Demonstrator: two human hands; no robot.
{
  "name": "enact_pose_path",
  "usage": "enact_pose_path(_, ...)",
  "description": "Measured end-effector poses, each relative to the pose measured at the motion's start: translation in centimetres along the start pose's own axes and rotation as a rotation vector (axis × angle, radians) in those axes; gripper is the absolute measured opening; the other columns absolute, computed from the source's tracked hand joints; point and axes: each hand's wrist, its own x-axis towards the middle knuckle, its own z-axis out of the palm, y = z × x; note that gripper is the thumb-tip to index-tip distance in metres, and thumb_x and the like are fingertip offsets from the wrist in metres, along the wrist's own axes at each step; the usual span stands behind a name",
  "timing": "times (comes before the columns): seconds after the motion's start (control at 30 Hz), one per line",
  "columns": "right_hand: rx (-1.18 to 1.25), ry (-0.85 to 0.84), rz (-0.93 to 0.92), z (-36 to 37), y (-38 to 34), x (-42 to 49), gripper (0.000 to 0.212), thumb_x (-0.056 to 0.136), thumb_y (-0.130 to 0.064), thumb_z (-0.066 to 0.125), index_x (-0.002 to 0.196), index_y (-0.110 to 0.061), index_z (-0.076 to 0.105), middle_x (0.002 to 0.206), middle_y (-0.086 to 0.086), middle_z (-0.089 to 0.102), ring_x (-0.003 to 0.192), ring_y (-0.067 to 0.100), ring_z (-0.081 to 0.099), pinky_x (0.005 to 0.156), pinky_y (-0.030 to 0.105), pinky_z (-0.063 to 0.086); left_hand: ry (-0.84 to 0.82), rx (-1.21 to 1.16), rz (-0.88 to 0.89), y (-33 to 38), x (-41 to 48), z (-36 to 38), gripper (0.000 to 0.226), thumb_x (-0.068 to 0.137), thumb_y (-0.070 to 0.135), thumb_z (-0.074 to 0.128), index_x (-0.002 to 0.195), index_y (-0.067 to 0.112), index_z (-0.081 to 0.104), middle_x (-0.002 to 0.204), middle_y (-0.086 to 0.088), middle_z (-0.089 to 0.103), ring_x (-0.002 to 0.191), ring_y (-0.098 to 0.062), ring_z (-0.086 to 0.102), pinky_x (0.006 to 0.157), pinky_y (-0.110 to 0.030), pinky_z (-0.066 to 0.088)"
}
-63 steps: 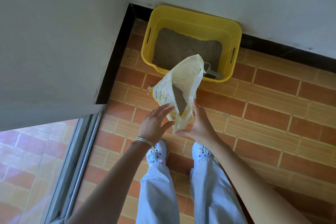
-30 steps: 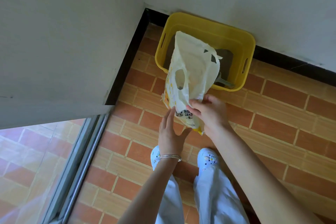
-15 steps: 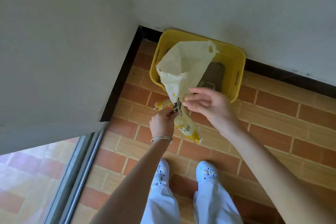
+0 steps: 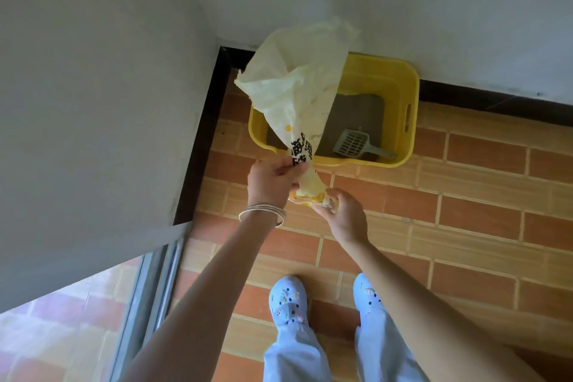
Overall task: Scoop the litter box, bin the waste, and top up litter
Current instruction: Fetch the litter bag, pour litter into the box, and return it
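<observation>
The litter bag (image 4: 297, 87) is held up near the yellow litter box (image 4: 400, 96) — left hand (image 4: 273, 178) grips its twisted waist, right hand (image 4: 344, 211) pinches the lower end (apparently the base); scoop (image 4: 353, 143) lies inside.

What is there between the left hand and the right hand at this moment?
In the head view, the twisted lower end of the litter bag runs between the left hand and the right hand; both grip it.

Bright, soft daylight. Brightest patch lower left behind glass door (image 4: 62, 335), washed out, hazy. Grey shade on left wall (image 4: 93, 102). Even light on tiled floor (image 4: 465, 195), shadows faint. Top of litter bag (image 4: 297, 87) pale, nearly blown out. Wide-angle bend at edges; slight overall softness.
</observation>
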Motion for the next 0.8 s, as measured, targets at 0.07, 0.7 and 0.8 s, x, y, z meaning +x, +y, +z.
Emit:
enact_pose_path(0.07, -0.044, 0.111, 0.028, -0.4, -0.8, 0.7, 0.014, 0.084, -0.019, 0.065, 0.092, -0.007, 0.065, 0.090, 0.011, 0.068, 0.085, 0.031, 0.061, 0.059, 0.028, 0.035, 0.020, -0.015, 0.011, 0.3, 0.4, -0.1, 0.011, 0.080, 0.010, 0.073, 0.091, 0.012, 0.073, 0.084, -0.010, 0.073, 0.080, -0.028, 0.071, 0.075, -0.042, 0.058)
enact_pose_path(0.7, -0.087, -0.094, -0.173, -4.1, -0.8, -0.1, 0.026, 0.073, -0.034, 0.075, 0.075, -0.010, 0.067, 0.068, 0.004, 0.067, 0.063, 0.022, 0.059, 0.056, 0.036, 0.043, -0.116, 0.196, 0.049, -11.8, -5.5, 1.5, 0.063, 0.059, 0.044, 0.081, 0.115, 0.038, 0.052, 0.115, 0.013, 0.059, 0.101, 0.004, 0.056, 0.084, -0.014, 0.046)
enact_pose_path(0.8, -0.066, -0.132, -0.169, -3.9, -1.6, 0.6, 0.027, 0.073, -0.031, 0.075, 0.071, -0.006, 0.065, 0.064, 0.006, 0.064, 0.059, 0.019, 0.053, 0.052, 0.033, 0.033, -0.069, 0.082, -0.119, -13.9, -8.1, 3.6, 0.077, 0.052, 0.049, 0.085, 0.117, 0.041, 0.046, 0.120, 0.012, 0.049, 0.107, -0.004, 0.055, 0.088, -0.030, 0.048)
